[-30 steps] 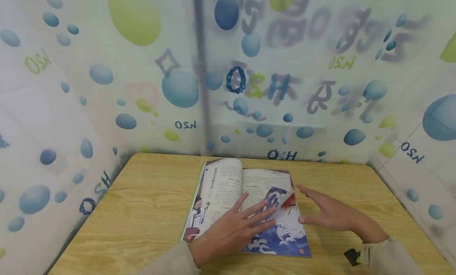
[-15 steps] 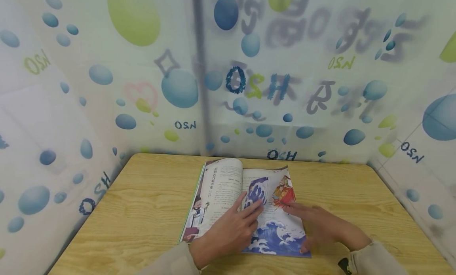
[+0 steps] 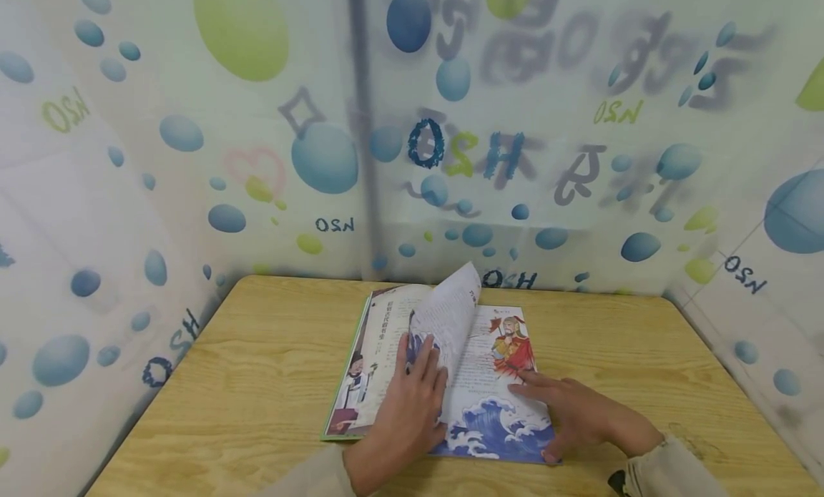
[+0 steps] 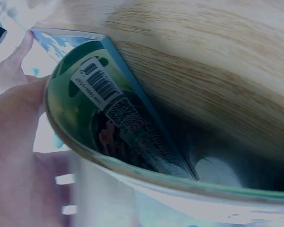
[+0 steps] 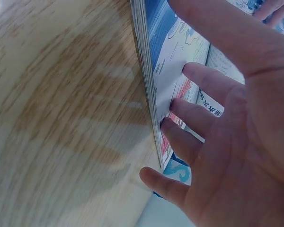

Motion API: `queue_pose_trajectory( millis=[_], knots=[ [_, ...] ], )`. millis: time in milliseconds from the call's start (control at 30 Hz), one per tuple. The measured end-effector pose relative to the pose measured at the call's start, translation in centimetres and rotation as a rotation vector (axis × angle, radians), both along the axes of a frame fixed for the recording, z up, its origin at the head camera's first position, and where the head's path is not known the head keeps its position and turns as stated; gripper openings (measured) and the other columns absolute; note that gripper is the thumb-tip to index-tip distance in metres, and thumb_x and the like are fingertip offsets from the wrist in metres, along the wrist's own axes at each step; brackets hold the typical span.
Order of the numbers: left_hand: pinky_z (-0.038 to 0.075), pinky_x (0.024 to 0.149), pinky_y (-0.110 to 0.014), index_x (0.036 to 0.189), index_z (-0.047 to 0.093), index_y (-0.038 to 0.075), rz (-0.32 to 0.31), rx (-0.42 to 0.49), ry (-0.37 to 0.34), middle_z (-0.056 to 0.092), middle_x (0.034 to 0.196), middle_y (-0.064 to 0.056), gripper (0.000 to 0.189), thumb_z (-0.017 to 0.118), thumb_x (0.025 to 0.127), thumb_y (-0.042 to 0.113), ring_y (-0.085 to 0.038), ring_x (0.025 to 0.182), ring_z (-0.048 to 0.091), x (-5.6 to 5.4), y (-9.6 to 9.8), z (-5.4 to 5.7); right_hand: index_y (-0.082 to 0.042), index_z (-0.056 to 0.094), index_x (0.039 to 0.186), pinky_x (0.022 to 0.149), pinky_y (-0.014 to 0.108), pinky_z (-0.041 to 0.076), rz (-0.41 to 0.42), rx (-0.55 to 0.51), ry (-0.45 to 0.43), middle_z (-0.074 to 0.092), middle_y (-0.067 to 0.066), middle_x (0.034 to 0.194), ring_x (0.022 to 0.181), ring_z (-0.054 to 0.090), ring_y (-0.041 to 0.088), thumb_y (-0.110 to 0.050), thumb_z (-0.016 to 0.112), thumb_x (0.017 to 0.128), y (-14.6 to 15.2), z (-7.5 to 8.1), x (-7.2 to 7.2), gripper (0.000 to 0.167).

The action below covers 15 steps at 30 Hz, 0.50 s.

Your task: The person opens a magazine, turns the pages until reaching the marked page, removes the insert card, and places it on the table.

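Note:
An open magazine lies on the wooden table, with a warrior in red and blue waves printed on its right-hand page. One leaf stands lifted and curls over to the left. My left hand lies with extended fingers against that leaf, near the spine. On the right page's outer edge rests my right hand, fingers spread and fingertips touching the paper; the right wrist view shows them along the page stack. In the left wrist view the green cover bows up, showing a barcode label on its underside.
The wooden table extends around the magazine on all sides. Pale curtains printed with blue and green bubbles enclose it at the back and both sides. A dark tab hangs from the right sleeve.
My left hand has pushed the leaf from the right side up and over to the left, uncovering the warrior page. My right hand has moved down and left onto the right page's edge.

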<state>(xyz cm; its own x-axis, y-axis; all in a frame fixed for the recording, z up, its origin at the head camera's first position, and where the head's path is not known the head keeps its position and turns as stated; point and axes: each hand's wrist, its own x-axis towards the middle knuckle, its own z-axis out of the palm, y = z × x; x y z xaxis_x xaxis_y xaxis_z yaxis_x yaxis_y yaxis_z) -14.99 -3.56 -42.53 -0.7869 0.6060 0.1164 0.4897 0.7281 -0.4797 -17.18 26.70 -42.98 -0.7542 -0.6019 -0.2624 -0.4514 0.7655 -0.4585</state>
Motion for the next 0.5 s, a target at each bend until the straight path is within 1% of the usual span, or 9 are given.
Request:
queue_pose_trajectory(
  millis=[67,133,200,300,400,500],
  knots=[
    [0.012,0.111,-0.071,0.143,0.056,0.023,0.053,-0.001,-0.019,0.049,0.148,-0.012,0.082,0.054,0.081,0.077,-0.037,0.144,0.032,0.2,0.0,0.0,-0.017,0.044,0.151,0.102,0.071,0.031,-0.001,0.002,0.004,0.031,0.020,0.158,0.140,0.034,0.047,-0.053,0.088,0.063,0.0,0.0,0.0,0.105],
    [0.023,0.108,-0.071,0.143,0.055,0.026,0.095,0.002,-0.026,0.051,0.146,-0.012,0.082,0.053,0.081,0.079,-0.036,0.140,0.039,0.5,0.0,0.0,-0.017,0.044,0.151,0.102,0.070,0.031,-0.007,0.005,0.002,0.031,0.019,0.158,0.140,0.034,0.046,-0.052,0.088,0.063,0.0,-0.1,0.1,0.104],
    [0.035,0.101,-0.070,0.143,0.055,0.027,0.124,0.013,-0.025,0.053,0.145,-0.012,0.082,0.053,0.080,0.080,-0.036,0.137,0.044,0.7,-0.1,0.0,-0.018,0.044,0.151,0.102,0.070,0.031,-0.009,0.006,0.001,0.031,0.020,0.158,0.140,0.034,0.046,-0.051,0.088,0.064,0.0,-0.1,0.1,0.103],
    [0.047,0.088,-0.066,0.143,0.055,0.028,0.151,0.039,-0.023,0.054,0.144,-0.011,0.083,0.055,0.078,0.081,-0.036,0.133,0.048,1.0,0.0,-0.1,-0.019,0.044,0.151,0.102,0.071,0.031,-0.015,0.006,-0.004,0.031,0.020,0.158,0.139,0.035,0.047,-0.050,0.089,0.064,0.0,-0.1,0.1,0.103],
    [0.053,0.077,-0.063,0.143,0.054,0.029,0.172,0.054,-0.036,0.053,0.144,-0.011,0.084,0.056,0.077,0.080,-0.037,0.131,0.050,1.1,0.1,-0.1,-0.020,0.044,0.151,0.102,0.071,0.031,-0.020,0.005,-0.007,0.030,0.019,0.159,0.140,0.034,0.047,-0.049,0.089,0.064,0.1,-0.2,0.2,0.103],
    [0.056,0.068,-0.059,0.144,0.053,0.029,0.187,0.050,-0.050,0.053,0.143,-0.012,0.084,0.056,0.078,0.080,-0.037,0.128,0.053,1.1,0.2,-0.1,-0.020,0.044,0.151,0.102,0.071,0.031,-0.023,0.006,-0.009,0.030,0.018,0.159,0.140,0.034,0.046,-0.050,0.089,0.064,0.2,-0.3,0.2,0.102]
  ],
)
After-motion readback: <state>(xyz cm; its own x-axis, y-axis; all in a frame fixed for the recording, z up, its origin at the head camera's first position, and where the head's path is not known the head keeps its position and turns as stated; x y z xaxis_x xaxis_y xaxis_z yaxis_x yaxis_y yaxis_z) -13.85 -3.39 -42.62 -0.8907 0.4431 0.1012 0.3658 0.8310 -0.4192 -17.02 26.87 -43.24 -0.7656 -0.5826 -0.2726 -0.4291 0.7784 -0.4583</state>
